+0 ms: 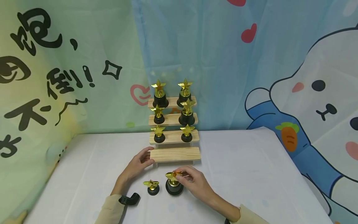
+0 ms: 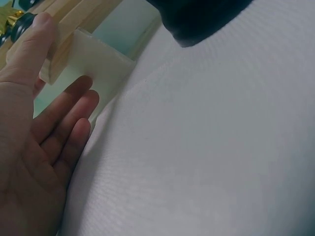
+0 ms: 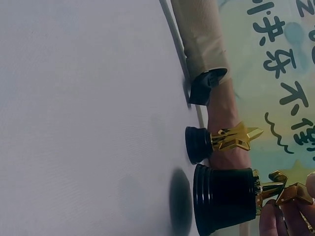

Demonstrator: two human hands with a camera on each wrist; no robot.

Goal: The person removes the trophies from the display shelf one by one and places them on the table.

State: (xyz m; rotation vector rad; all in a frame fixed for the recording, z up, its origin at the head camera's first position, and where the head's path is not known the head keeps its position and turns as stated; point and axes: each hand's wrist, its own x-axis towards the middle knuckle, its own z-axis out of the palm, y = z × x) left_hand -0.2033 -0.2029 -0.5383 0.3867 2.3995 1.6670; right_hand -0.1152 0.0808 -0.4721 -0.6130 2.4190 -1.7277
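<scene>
Right grip point(image 1: 193, 181) pinches the trophy point(image 1: 174, 188) by its star point(image 1: 169, 175), likely light, rigid, slick, steadier held at the base point(image 1: 174, 191); left grip point(image 1: 138, 162) clasps the bottom step's point(image 1: 175, 154) left end.

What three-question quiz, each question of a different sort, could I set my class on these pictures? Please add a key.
1. Fill in the gap: the right hand grips a trophy by its ____.
2. True or false: the left hand touches the top step.
3. Count: how many trophies stand on the wooden stand?

Key:
1. Star.
2. False; it touches the lowest step.
3. Six, two on each of the upper three steps.
</scene>
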